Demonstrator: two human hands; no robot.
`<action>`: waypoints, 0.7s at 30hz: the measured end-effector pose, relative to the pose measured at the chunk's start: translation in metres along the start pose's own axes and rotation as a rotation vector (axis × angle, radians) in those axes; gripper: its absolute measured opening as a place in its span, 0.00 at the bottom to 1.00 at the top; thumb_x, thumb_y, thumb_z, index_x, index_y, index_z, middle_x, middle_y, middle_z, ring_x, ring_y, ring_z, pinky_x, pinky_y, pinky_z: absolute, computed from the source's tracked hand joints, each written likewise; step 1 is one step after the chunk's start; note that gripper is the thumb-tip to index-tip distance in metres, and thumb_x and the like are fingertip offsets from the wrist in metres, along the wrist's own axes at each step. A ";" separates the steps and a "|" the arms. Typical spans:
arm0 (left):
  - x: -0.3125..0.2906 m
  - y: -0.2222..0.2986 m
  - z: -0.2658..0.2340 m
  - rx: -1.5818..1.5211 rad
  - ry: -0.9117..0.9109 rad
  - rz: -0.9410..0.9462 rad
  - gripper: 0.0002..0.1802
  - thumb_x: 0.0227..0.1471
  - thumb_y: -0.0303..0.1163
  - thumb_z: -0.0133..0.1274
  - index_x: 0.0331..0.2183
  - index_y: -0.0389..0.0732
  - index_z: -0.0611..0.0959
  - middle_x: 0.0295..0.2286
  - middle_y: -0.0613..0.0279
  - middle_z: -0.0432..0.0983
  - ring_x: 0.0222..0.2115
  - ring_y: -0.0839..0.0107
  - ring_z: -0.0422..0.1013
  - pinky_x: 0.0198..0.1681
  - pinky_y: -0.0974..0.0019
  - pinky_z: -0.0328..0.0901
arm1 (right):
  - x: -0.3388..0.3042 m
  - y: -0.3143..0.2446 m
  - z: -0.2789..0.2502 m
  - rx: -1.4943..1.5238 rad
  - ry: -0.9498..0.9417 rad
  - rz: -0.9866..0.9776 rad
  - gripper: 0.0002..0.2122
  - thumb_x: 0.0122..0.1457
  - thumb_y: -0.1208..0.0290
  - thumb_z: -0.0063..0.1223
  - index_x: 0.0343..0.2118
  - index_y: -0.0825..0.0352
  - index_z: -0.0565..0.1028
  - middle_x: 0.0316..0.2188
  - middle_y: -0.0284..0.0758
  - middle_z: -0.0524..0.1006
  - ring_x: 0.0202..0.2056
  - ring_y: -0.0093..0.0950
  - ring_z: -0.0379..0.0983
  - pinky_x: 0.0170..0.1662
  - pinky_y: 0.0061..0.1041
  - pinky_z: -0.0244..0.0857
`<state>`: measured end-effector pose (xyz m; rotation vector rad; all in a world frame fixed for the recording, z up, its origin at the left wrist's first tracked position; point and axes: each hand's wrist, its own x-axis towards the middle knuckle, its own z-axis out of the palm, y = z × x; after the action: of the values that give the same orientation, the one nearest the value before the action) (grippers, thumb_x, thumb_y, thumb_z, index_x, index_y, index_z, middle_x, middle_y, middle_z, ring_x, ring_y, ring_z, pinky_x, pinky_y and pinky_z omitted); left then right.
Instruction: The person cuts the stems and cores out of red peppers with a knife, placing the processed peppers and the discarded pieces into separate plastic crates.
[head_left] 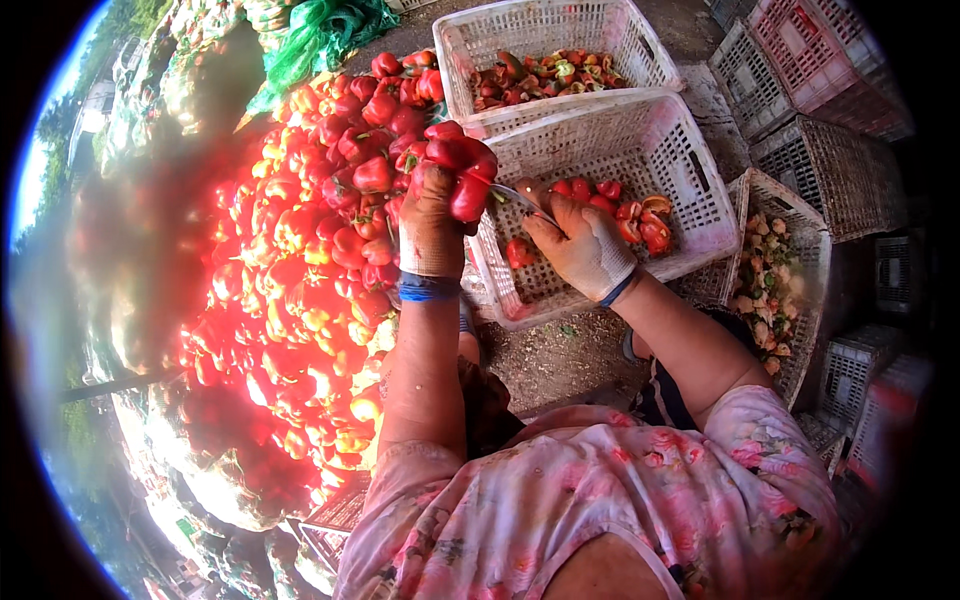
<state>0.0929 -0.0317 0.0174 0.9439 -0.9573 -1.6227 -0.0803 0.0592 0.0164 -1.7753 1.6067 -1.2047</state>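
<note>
Spreading down the left side, a pile of red peppers is partly washed out by glare. Just right of it, a red pepper is gripped by the gloved left hand at the left rim of the near crate; whether a second pepper is clutched with it cannot be told. A thin blade is pointed at the pepper's right side, its handle hidden inside the closed, gloved right hand. Beyond, a far crate is partly filled with red and green scraps. In the near crate, whole-looking peppers and cut pieces are scattered. At far right, pale scraps are held in a side crate.

The left fingers could be nicked, since the blade is aimed toward them; a slip might be caused by smooth skin. The pepper, held at the rim, could be dropped outside the crate if loosely gripped.
</note>
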 end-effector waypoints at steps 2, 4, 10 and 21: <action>0.012 -0.007 0.005 -0.131 -0.067 -0.092 0.31 0.54 0.58 0.55 0.43 0.38 0.79 0.28 0.64 0.78 0.19 0.78 0.68 0.18 0.76 0.57 | 0.001 0.011 -0.009 0.104 0.104 0.066 0.26 0.55 0.67 0.64 0.56 0.66 0.69 0.37 0.42 0.81 0.40 0.30 0.80 0.44 0.28 0.71; 0.016 -0.017 0.013 -0.031 -0.102 -0.143 0.31 0.55 0.59 0.54 0.41 0.38 0.80 0.27 0.63 0.78 0.19 0.77 0.69 0.19 0.75 0.60 | 0.014 0.002 -0.028 0.241 0.042 0.203 0.25 0.54 0.66 0.65 0.55 0.66 0.70 0.34 0.38 0.81 0.38 0.25 0.78 0.44 0.26 0.71; 0.001 -0.041 0.034 -0.098 -0.230 -0.381 0.30 0.56 0.58 0.53 0.40 0.38 0.79 0.23 0.61 0.77 0.16 0.74 0.70 0.13 0.71 0.61 | 0.027 0.006 -0.032 0.700 -0.106 0.624 0.28 0.50 0.52 0.68 0.47 0.67 0.74 0.22 0.31 0.74 0.20 0.18 0.69 0.21 0.22 0.64; -0.008 -0.020 0.038 0.001 -0.405 -0.260 0.31 0.56 0.56 0.55 0.45 0.36 0.77 0.32 0.60 0.80 0.25 0.75 0.74 0.21 0.73 0.66 | 0.019 0.019 -0.037 1.090 -0.072 0.715 0.19 0.57 0.53 0.58 0.44 0.63 0.78 0.22 0.30 0.76 0.13 0.18 0.64 0.15 0.20 0.59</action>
<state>0.0524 -0.0148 0.0146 0.7773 -1.1413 -2.0859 -0.1224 0.0446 0.0259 -0.4879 1.0092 -1.2289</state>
